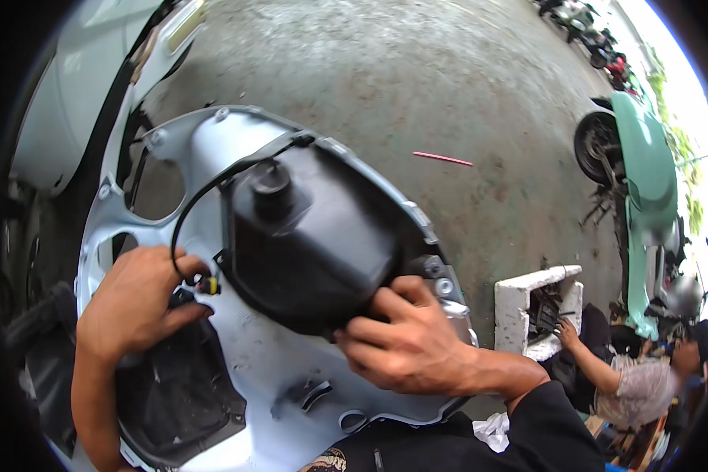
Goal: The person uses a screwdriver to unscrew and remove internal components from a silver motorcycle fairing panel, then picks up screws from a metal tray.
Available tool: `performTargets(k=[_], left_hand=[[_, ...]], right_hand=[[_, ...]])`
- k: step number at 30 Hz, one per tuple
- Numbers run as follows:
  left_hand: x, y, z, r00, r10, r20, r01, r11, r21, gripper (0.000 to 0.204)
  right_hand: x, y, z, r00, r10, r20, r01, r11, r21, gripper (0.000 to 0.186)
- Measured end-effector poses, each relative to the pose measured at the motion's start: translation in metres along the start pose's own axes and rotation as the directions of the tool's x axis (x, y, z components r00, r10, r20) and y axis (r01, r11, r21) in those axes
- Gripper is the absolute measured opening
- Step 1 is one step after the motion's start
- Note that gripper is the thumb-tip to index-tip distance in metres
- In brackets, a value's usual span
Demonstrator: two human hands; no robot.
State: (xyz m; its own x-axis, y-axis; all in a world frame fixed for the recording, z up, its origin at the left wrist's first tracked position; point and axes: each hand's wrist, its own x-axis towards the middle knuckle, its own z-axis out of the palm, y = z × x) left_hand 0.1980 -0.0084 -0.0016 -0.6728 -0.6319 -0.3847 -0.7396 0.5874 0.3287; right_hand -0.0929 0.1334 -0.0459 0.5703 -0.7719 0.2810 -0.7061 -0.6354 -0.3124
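Fingers of the right hand are curled against the near right edge of the black housing; firm grip cannot be confirmed. Left of the housing, the left hand is bent beside a yellow-and-black connector; grip cannot be confirmed. Beneath the housing: pale-blue panel. Right of the housing: white foam box, then green scooter.

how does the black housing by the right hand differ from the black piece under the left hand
The black housing looks smooth and glossy; the black piece looks dull and uneven. The housing shows a raised round stub; the piece shows none where visible. Both are black and sit against the pale panel.
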Motion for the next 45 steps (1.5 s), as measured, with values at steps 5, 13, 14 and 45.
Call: performTargets(k=[5,13,14,45], left_hand=[[-0.027,-0.006,0.003,1.000,-0.021,-0.002,0.021,0.999,-0.029,0.034],[-0.026,0.002,0.015,0.998,-0.047,-0.039,0.047,0.999,0.011,0.035],[-0.024,0.002,0.015,0.998,-0.038,-0.055,0.039,0.999,0.007,0.035],[-0.026,0.000,0.011,0.998,-0.062,-0.028,0.062,0.998,0.025,0.035]], right_hand=[[0.009,-0.016,-0.003,0.998,-0.004,0.069,0.006,1.000,-0.016,0.020],[0.004,-0.018,-0.004,0.995,0.036,0.095,-0.031,0.998,-0.056,0.023],[0.004,-0.018,-0.005,0.995,0.041,0.088,-0.036,0.997,-0.066,0.023],[0.007,-0.022,-0.011,0.991,0.077,0.111,-0.070,0.995,-0.066,0.032]])
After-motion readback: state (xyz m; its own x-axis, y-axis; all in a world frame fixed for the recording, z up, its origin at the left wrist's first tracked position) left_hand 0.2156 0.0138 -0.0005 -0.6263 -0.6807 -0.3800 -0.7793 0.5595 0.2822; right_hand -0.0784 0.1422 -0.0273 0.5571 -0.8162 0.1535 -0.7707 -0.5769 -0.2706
